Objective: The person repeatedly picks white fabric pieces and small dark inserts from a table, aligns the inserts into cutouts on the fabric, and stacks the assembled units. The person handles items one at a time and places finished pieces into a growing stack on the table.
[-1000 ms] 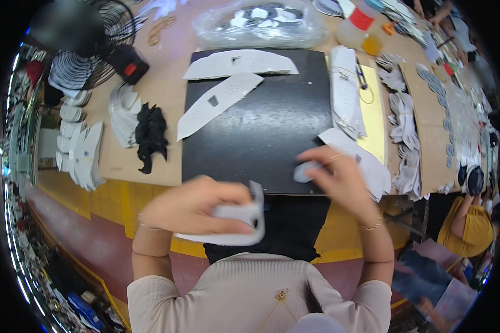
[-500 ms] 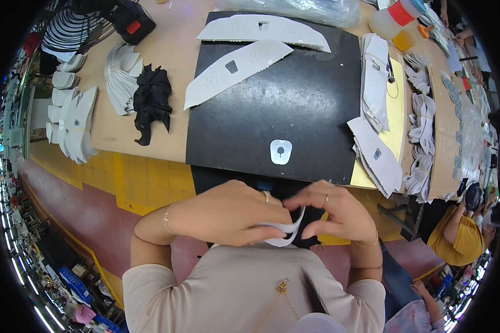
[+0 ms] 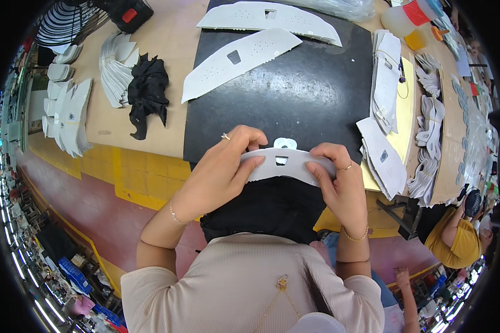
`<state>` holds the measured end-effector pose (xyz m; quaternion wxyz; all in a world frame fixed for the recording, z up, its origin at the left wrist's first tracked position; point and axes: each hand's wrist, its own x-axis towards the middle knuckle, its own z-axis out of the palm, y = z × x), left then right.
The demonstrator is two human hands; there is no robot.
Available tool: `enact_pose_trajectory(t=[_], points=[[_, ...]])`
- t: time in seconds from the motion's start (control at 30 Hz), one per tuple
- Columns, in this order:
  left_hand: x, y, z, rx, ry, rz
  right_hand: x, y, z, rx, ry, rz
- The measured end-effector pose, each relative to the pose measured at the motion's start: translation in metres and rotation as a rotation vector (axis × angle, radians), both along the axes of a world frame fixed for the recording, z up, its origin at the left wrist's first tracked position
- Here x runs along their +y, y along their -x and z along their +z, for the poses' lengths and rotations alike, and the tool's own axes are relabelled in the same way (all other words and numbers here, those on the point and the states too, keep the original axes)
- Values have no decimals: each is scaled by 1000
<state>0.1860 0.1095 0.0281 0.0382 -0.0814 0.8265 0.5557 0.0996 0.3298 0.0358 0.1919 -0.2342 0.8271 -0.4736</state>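
Observation:
Both my hands hold a curved white panel with a small cut-out window, just over the near edge of the black board. My left hand pinches its left end between thumb and fingers. At the other end, my right hand grips it the same way. Right behind the panel, a small white rounded patch lies on the board, its lower part hidden. Two larger curved white panels with cut-outs lie farther back: one slanted panel and, touching it, a far panel.
The black board covers the table's middle. Bundled white pieces and a loose stack lie right, on yellow sheets. A black cloth bundle and white stacks sit left. Bottles stand far right.
My hands have moved up from near my lap to the board's edge. The white panel, curled between them before, is now spread out between both hands.

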Motion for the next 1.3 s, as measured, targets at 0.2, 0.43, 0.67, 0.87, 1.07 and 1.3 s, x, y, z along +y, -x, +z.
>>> enact_pose_trajectory(t=[0.2, 0.43, 0.67, 0.87, 1.07, 1.3], points=[[-13, 8, 5, 50, 115, -202, 3, 9, -7, 142, -4, 110], [-3, 12, 14, -71, 68, -87, -3, 8, -6, 163, -47, 74], [5, 16, 7, -86, 153, -27, -7, 8, -7, 179, -98, 46], [11, 15, 7, -103, 189, -19, -5, 10, -11, 189, -56, 52], [12, 14, 3, -4, 240, -53, -5, 12, -9, 153, -74, 53], [11, 14, 0, 39, 254, -56, -5, 13, -9, 137, -87, 59]])
